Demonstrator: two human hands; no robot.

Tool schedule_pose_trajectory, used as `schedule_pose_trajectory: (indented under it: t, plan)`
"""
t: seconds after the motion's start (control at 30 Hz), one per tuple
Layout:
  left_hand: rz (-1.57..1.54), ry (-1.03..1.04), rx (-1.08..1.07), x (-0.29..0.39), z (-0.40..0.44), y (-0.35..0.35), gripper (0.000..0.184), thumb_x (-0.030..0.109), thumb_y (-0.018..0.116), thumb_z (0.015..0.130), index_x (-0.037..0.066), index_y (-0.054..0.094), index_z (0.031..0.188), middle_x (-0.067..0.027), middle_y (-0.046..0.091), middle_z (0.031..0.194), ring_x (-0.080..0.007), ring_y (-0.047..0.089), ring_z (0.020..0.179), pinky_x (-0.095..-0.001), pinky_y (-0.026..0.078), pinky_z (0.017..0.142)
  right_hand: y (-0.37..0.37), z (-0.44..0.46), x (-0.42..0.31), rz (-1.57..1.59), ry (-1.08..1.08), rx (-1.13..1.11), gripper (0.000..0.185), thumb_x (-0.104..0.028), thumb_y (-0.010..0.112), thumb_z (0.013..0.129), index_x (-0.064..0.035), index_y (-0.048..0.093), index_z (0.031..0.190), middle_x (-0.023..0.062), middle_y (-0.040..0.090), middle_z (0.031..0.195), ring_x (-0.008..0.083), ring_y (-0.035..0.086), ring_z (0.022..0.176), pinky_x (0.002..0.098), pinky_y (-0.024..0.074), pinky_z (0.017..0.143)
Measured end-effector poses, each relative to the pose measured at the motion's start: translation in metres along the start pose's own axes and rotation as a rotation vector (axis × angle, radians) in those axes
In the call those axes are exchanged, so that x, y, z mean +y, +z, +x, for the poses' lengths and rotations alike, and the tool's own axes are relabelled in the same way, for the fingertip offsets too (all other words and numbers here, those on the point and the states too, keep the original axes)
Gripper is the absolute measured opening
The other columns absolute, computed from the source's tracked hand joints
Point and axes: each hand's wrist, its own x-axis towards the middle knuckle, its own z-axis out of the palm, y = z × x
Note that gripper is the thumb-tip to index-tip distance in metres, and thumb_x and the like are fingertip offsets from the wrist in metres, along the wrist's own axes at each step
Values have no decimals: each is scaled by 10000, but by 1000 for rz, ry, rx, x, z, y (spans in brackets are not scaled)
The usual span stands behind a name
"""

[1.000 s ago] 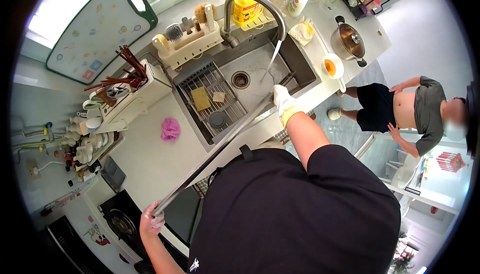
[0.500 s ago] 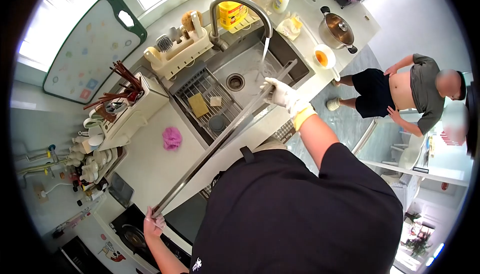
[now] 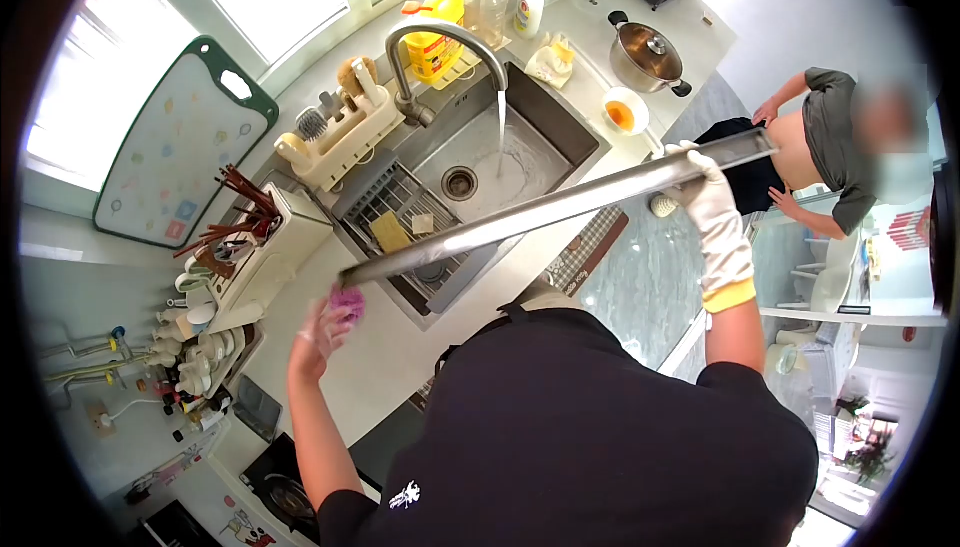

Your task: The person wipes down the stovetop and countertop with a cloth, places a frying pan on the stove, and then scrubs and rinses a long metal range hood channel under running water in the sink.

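Observation:
A long metal channel [image 3: 540, 212] slants across the front of the sink [image 3: 568, 119]. My right hand [image 3: 703, 187], in a white glove with a yellow cuff, grips it near its raised right end. Its lower left end lies over the sink's left corner, apart from my left hand [image 3: 320, 330]. That hand, in a thin see-through glove and blurred, reaches with parted fingers to the pink mesh scrubber [image 3: 349, 304] on the counter, partly covering it. Water runs from the faucet [image 3: 450, 32] into the basin.
A drying rack [image 3: 400, 212] with a yellow sponge [image 3: 390, 231] sits in the sink's left side. Around it stand a brush holder [image 3: 345, 142], chopstick holder [image 3: 285, 237], yellow jug [image 3: 435, 47], white bowl [image 3: 625, 110] and lidded pot [image 3: 645, 54]. Another person [image 3: 800, 147] stands at right.
My right hand has carried the channel's end right and away from the basin. My left hand has let go of the other end and moved up to the pink scrubber. The view has shifted slightly.

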Motion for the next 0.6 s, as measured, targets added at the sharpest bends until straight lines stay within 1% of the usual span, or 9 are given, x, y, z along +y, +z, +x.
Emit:
schedule_pose_trajectory:
  t: [0.03,0.1,0.13,0.2,0.27,0.3,0.4,0.5,0.6]
  plan:
    - [1,3,-1,8,13,14,765,621,450,1029,104,330,1580,-92,598,1355,-190,595,1028,-346,449,885,-5,-8,-13,-11,-33,18,268,-157,664,911,-121,625,1174,111,696,1205,341,617,1208,618,490,1016]
    - [58,59,-122,13,37,38,714,575,444,1049,83,364,1561,-101,635,1313,-182,618,944,-339,486,847,-12,-21,-36,-3,-106,50,260,-163,668,919,-121,617,1171,100,678,1214,350,610,1220,639,491,1008]
    - [57,58,-119,23,38,58,714,575,444,1049,83,364,1561,-101,635,1313,-182,618,944,-339,486,847,-16,-26,-46,-9,-136,38,269,-173,663,927,-124,609,1186,92,668,1218,350,601,1239,638,498,1007]
    - [127,34,-184,35,33,98,648,517,440,1067,65,413,1532,-88,671,1239,-175,638,914,-332,517,801,-34,-32,-64,-9,-159,60,270,-180,649,940,-114,600,1197,105,661,1233,357,590,1263,641,503,1014]
    - [169,22,-207,32,34,122,659,515,458,1063,54,410,1531,-90,665,1223,-185,649,916,-336,524,808,-52,-35,-74,13,-202,105,293,-162,626,951,-95,586,1234,137,649,1267,374,583,1273,657,483,1040]
    - [206,13,-233,30,36,133,670,514,476,1058,42,408,1529,-92,659,1207,-195,660,918,-339,530,814,-63,-35,-75,17,-200,105,293,-162,626,951,-95,586,1234,137,649,1267,374,583,1273,657,483,1040]
    - [252,-23,-202,20,43,165,604,471,483,1066,57,454,1505,-90,672,1178,-204,671,918,-351,539,839,-88,-32,-69,82,-304,178,333,-126,592,961,-70,583,1289,153,653,1303,424,550,1311,638,410,1110]
    - [269,-29,-194,8,50,192,566,450,495,1068,80,478,1496,-81,672,1184,-201,672,926,-348,538,848,-106,-28,-58,120,-320,286,315,-94,580,956,-75,592,1271,158,664,1277,396,581,1277,624,469,1067]
    - [236,-27,-227,2,57,221,565,448,542,1052,82,489,1480,-87,674,1210,-194,680,951,-335,550,846,-127,-21,-51,130,-332,309,327,-82,609,942,-76,589,1268,144,668,1274,386,589,1270,621,463,1074]
